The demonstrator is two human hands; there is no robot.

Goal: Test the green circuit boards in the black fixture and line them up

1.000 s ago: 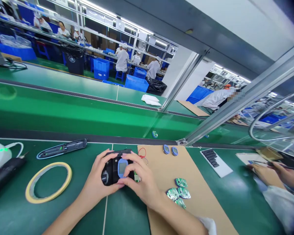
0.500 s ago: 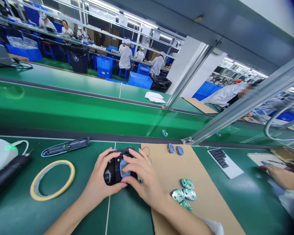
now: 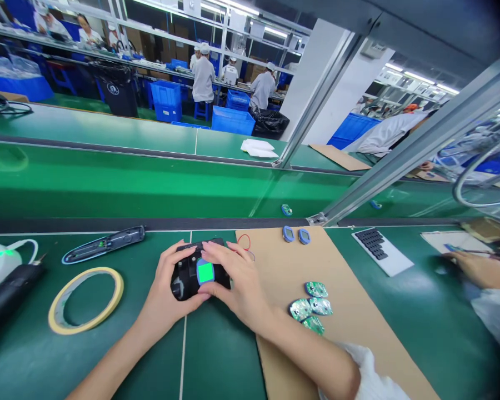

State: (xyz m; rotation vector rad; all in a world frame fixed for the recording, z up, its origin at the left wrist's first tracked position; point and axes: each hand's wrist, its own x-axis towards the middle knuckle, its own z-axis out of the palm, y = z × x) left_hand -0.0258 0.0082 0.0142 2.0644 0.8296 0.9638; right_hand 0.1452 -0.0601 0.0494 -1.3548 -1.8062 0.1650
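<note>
Both my hands close round a black fixture on the green bench. A small blue-framed display module sits in it, its screen glowing bright green. My left hand grips the fixture's left side, fingers over the far edge and thumb along the near edge. My right hand lies over the right side, thumb and fingers around the module's edges. A red wire loops out beyond my right fingers. Right of my hands, several green circuit boards lie on a cardboard sheet.
Tape roll, long dark casing and black electric driver lie left. Two blue-framed modules sit at the cardboard's far end. A white tray of black parts is right, near another person's hand. A metal post rises behind.
The module's screen has gone from dark to bright green. My right fingers have drawn back from over the screen to its edges. The whole view has shifted slightly.
</note>
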